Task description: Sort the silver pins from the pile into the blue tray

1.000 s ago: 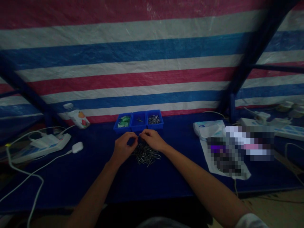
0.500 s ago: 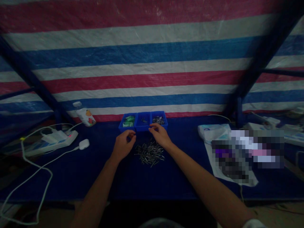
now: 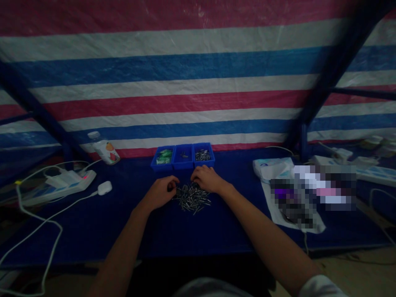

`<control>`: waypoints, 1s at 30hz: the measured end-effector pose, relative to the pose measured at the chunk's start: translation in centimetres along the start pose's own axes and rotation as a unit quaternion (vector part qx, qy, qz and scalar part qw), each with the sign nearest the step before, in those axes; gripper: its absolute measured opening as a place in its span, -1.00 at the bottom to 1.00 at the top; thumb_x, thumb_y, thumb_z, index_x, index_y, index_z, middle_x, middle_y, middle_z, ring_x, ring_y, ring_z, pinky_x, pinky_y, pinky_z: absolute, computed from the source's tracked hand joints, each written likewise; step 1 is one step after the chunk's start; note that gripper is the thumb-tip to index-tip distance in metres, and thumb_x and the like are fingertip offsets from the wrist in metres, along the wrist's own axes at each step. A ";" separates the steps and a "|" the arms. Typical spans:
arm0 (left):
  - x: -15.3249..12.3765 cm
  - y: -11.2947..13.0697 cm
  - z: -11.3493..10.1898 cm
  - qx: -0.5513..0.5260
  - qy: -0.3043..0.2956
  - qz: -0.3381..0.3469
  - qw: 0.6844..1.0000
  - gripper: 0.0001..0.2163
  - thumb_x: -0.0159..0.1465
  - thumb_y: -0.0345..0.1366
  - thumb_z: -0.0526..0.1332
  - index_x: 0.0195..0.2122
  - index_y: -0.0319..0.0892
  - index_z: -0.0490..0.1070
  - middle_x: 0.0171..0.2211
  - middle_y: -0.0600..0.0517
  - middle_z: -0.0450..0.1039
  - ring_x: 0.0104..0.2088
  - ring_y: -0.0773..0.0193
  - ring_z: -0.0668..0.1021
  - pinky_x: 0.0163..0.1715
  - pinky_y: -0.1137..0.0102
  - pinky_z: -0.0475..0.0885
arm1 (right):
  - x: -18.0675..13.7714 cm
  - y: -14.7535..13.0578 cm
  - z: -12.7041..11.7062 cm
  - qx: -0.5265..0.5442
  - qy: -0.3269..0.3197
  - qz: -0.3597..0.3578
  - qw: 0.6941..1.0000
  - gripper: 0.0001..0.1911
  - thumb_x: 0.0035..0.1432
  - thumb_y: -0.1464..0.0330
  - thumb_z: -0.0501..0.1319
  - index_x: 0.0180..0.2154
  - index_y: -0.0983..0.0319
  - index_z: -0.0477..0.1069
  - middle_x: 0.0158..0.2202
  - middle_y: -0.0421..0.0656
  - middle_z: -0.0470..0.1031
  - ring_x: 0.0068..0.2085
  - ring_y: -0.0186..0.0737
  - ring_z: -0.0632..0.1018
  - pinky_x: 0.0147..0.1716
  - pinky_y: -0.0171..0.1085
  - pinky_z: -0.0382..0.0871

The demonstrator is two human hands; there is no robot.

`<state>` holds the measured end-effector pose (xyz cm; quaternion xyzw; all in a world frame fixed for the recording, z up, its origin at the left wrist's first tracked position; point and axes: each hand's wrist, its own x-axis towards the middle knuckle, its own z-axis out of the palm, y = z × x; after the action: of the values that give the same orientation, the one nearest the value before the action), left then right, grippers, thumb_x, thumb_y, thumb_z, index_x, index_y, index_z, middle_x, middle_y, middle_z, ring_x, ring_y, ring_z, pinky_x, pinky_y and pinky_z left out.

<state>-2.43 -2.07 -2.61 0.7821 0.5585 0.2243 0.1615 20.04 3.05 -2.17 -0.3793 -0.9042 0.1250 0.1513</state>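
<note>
A loose heap of small metal pins (image 3: pixel 192 199) lies on the dark blue table cover (image 3: pixel 185 231). My left hand (image 3: pixel 161 192) rests at the heap's left edge with its fingers curled in a pinch; what they hold is too small to make out. My right hand (image 3: pixel 206 179) lies on the heap's far right edge, fingers bent down onto the pins. Just beyond the hands stand three small blue bins: the left bin (image 3: pixel 162 158) holds green pieces, the middle bin (image 3: pixel 183 156) a few dark parts, the right bin (image 3: pixel 203 155) more metal pins.
A power strip (image 3: pixel 58 183) with white cables and a white plug (image 3: pixel 104 187) lie at the left, a small bottle (image 3: pixel 103 149) behind them. White bags and packets (image 3: pixel 274 170) cover the right side. A striped tarp (image 3: pixel 185 82) hangs behind the table, with dark frame posts (image 3: pixel 301 140).
My right hand has come back from the blue bins down onto the pin heap. My left hand has dropped to the heap's left edge. The view has shifted a little.
</note>
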 end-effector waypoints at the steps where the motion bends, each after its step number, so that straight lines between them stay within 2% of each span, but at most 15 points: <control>1: 0.0 0.0 0.0 -0.003 0.001 0.004 1.000 -0.74 0.08 -0.41 0.13 -0.20 -0.13 0.45 -0.43 0.08 0.48 -0.44 0.31 0.48 -0.39 0.42 0.35 | 0.1 0.1 0.1 0.001 0.008 -0.001 1.000 -0.78 0.20 0.47 0.13 -0.22 0.17 0.53 -0.10 -0.05 0.44 -0.08 -0.10 0.36 -0.13 -0.12 0.18; 7: -0.1 -0.1 0.1 -0.018 0.014 0.022 1.000 -0.76 0.10 -0.42 0.13 -0.21 -0.12 0.44 -0.46 0.09 0.48 -0.46 0.30 0.49 -0.43 0.42 0.36 | 0.6 0.9 0.6 0.032 0.067 -0.009 0.997 -0.86 0.19 0.44 0.17 -0.27 0.20 0.51 -0.18 -0.07 0.49 -0.11 -0.10 0.40 -0.15 -0.15 0.22; 12: -0.1 0.0 0.2 -0.017 0.017 0.023 0.999 -0.79 0.09 -0.42 0.14 -0.25 -0.14 0.46 -0.49 0.11 0.48 -0.49 0.32 0.49 -0.45 0.45 0.35 | 0.7 0.2 0.1 0.101 0.137 -0.020 0.985 -0.76 0.24 0.45 0.11 -0.09 0.20 0.46 -0.12 -0.09 0.52 -0.09 -0.15 0.45 -0.05 -0.13 0.25; 15: 0.0 0.1 0.2 -0.019 0.020 0.021 0.999 -0.80 0.09 -0.44 0.15 -0.26 -0.14 0.46 -0.49 0.12 0.48 -0.49 0.33 0.49 -0.45 0.45 0.35 | 0.8 -0.4 -0.1 0.192 0.168 -0.019 0.967 -0.70 0.22 0.47 0.11 -0.02 0.20 0.41 -0.16 -0.10 0.54 -0.13 -0.18 0.49 -0.06 -0.14 0.29; 18: 0.0 0.2 0.2 -0.019 0.020 0.021 0.999 -0.78 0.09 -0.45 0.14 -0.25 -0.14 0.45 -0.49 0.12 0.47 -0.49 0.33 0.49 -0.46 0.46 0.34 | 1.2 -0.7 -0.2 0.347 0.174 0.003 0.922 -0.71 0.19 0.48 0.13 -0.04 0.21 0.39 -0.28 -0.15 0.55 -0.23 -0.26 0.53 -0.14 -0.19 0.36; 22: 0.0 0.1 0.2 -0.013 0.024 0.024 0.999 -0.80 0.11 -0.43 0.13 -0.26 -0.14 0.45 -0.50 0.12 0.46 -0.51 0.34 0.48 -0.47 0.46 0.33 | 1.6 -0.3 -0.7 0.530 0.159 0.069 0.830 -0.80 0.14 0.44 0.18 -0.14 0.22 0.39 -0.33 -0.17 0.56 -0.35 -0.32 0.53 -0.28 -0.27 0.39; 26: 0.0 -0.2 0.4 -0.016 0.036 0.024 0.999 -0.80 0.11 -0.41 0.13 -0.25 -0.13 0.46 -0.50 0.12 0.46 -0.52 0.34 0.47 -0.48 0.46 0.33 | 1.4 0.3 -1.3 0.597 0.174 0.149 0.769 -0.85 0.13 0.28 0.23 -0.28 0.23 0.39 -0.33 -0.16 0.56 -0.49 -0.41 0.46 -0.45 -0.36 0.32; 28: 0.1 -0.3 0.4 -0.020 0.043 0.022 0.999 -0.80 0.10 -0.40 0.14 -0.26 -0.12 0.47 -0.50 0.12 0.47 -0.52 0.33 0.47 -0.48 0.46 0.34 | 1.3 0.5 -1.4 0.605 0.190 0.185 0.751 -0.74 0.11 0.17 0.23 -0.39 0.25 0.38 -0.46 -0.19 0.52 -0.57 -0.43 0.40 -0.57 -0.40 0.20; 30: 0.1 -0.4 0.4 -0.020 0.048 0.022 0.998 -0.80 0.10 -0.39 0.14 -0.26 -0.12 0.47 -0.49 0.11 0.48 -0.51 0.32 0.48 -0.46 0.45 0.35 | 1.3 0.7 -1.4 0.608 0.199 0.224 0.735 -0.66 0.07 0.11 0.23 -0.50 0.25 0.32 -0.62 -0.27 0.38 -0.64 -0.46 0.30 -0.65 -0.40 0.08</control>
<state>-2.53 -1.86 -3.20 0.7793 0.5434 0.2765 0.1448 20.18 4.65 -0.88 -0.4141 -0.4735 0.6004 0.4939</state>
